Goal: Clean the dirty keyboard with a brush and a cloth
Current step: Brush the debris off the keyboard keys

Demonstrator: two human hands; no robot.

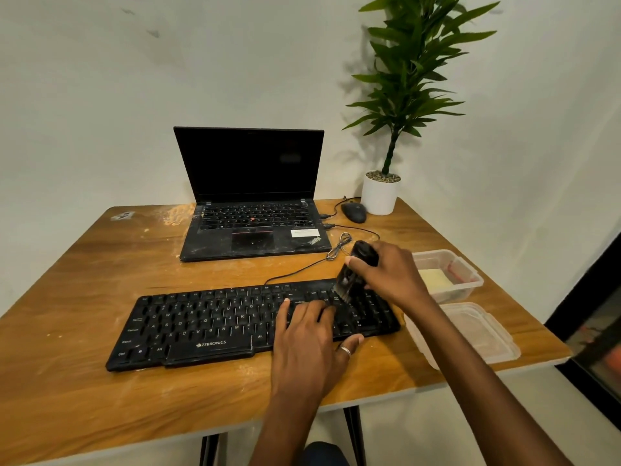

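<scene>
A: What stands on the table (84, 297)?
B: An open laptop (250, 169) at twelve o'clock, the black keyboard (201, 327) at six, and a clear tub (468, 264) at three with a pale yellow piece (435, 279) inside. Whether that is the cloth, I cannot tell.
A: And the hands?
B: The left hand (309, 348) lies flat on the keyboard's right half, fingers straight, slightly apart. The right hand (391, 274), at one o'clock from it, has fingers curled round the brush (351, 277), whose bristles touch the keys.

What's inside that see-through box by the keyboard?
The plastic box holds a pale yellow thing, perhaps the cloth, and something red. Its cloudy wall hides what lies beneath them.
</scene>
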